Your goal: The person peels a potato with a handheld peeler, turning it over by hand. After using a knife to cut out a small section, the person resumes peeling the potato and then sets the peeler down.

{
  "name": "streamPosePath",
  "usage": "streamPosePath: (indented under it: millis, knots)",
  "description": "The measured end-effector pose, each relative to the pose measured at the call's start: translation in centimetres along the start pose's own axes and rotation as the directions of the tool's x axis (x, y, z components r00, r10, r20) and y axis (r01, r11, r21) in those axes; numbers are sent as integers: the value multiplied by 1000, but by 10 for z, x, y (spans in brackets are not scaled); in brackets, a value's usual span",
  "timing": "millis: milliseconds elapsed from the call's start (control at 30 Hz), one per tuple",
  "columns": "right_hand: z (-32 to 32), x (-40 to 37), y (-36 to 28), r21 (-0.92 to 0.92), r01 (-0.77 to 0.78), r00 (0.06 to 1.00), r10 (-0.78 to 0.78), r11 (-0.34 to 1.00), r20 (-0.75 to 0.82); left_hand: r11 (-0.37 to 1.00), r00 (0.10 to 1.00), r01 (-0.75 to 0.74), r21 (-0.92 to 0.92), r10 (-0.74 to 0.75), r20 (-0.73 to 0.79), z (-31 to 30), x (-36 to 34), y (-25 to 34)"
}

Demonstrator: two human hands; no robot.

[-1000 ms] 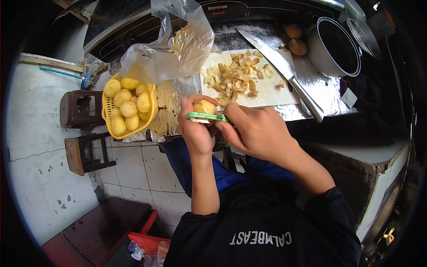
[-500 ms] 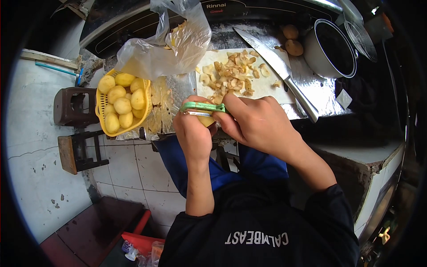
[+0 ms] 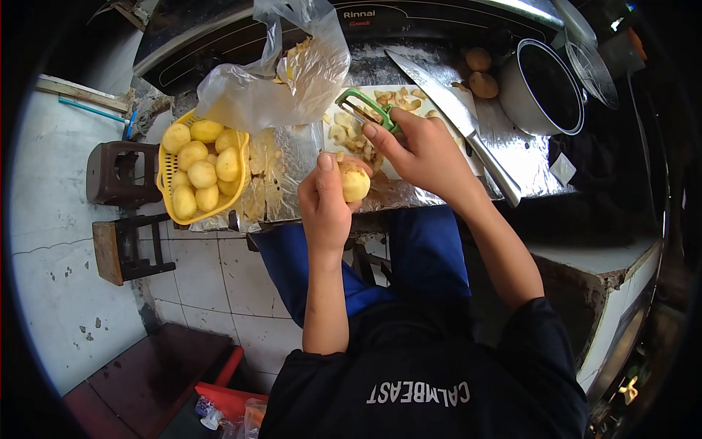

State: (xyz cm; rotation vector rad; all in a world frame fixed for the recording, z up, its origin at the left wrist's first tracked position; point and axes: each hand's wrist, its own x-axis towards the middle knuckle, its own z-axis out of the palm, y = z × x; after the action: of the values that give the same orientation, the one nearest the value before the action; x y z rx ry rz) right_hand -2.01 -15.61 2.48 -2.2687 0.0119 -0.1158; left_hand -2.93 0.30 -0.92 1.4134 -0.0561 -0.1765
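My left hand (image 3: 326, 201) is closed round a partly peeled potato (image 3: 355, 184), with some brown skin showing at its top. Up and to the right, my right hand (image 3: 423, 152) grips a green peeler (image 3: 368, 110) by its end, its blade held above the cutting board (image 3: 462, 150). The peeler is apart from the potato. Brown and pale peelings (image 3: 342, 130) lie scattered on the board, partly hidden by my right hand. A large knife (image 3: 461, 117) rests across the board's right side, handle toward me.
A yellow basket (image 3: 162, 172) of peeled potatoes stands at left, beside a plastic bag (image 3: 241, 91) holding peelings. Unpeeled potatoes (image 3: 482, 84) and a pot (image 3: 537, 88) are at back right. Stools (image 3: 121, 174) stand on the floor at left.
My right hand has lifted the peeler off the potato and moved it up, over the board. My left hand has lowered slightly, and the potato now shows more fully.
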Motion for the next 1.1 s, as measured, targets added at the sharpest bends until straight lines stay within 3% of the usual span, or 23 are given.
streamPosePath:
  millis: [67,133,233,267,300,367,400,500,533,567,600,633,667,700,767,800,967,1033,1067,1100]
  knots:
    - [-1,-3,-4,69,-82,996,80,994,35,999,1000,-7,-32,7,-9,-5,5,-5]
    - [-2,-12,-7,275,-17,987,-28,961,158,995,994,81,-52,-76,83,-11,8,-10]
    - [16,-15,0,266,105,977,-149,958,150,953,971,225,-202,-202,126,-8,11,-9]
    - [11,-17,-3,228,33,972,-85,973,220,916,954,292,-276,-258,154,-7,11,-9]
    - [16,-18,0,222,37,972,-86,974,218,916,955,288,-280,-252,157,-5,13,-9]
    - [33,-19,-6,493,-34,994,81,869,-73,936,964,216,-278,-159,214,-5,11,-11]
    - [33,-25,-11,614,-127,984,177,779,-20,956,975,152,-252,-104,196,-1,9,-14]
    - [30,-24,-15,708,-247,961,259,662,93,989,991,-121,-87,115,-71,18,10,-26]
    - [31,-27,-16,705,-247,964,242,665,109,989,990,-123,-85,117,-74,17,10,-25]
    - [29,-30,-14,705,-246,965,239,665,111,988,990,-17,-152,-4,-138,16,10,-23]
    - [27,-34,-11,534,-144,987,162,833,13,971,972,86,-224,-130,-193,15,9,-21]
    - [26,-38,-8,325,-37,996,61,945,-64,971,972,84,-223,-130,-197,15,8,-15]
    - [24,-42,-7,147,106,991,-92,983,-97,939,954,158,-305,-225,-197,15,7,-6]
    - [25,-46,-6,149,105,991,-92,983,-95,894,928,231,-384,-321,-187,15,6,-1]
    - [28,-53,-3,-188,280,949,-301,941,-93,887,961,178,-426,-249,-119,12,5,-3]
    - [29,-54,-3,-250,297,943,-325,921,-75,884,960,179,-433,-254,-121,13,4,-4]
    - [30,-51,-6,-280,312,937,-343,908,-68,913,961,138,-384,-217,-170,20,2,6]
    - [29,-49,-6,-265,289,944,-319,920,-80,893,911,63,-446,-233,-340,29,3,7]
    - [29,-41,-2,-250,242,951,-280,937,-129,893,913,65,-445,-233,-336,27,-3,8]
    - [28,-33,2,-233,194,954,-238,953,-181,898,960,46,-438,-161,-229,22,-12,9]
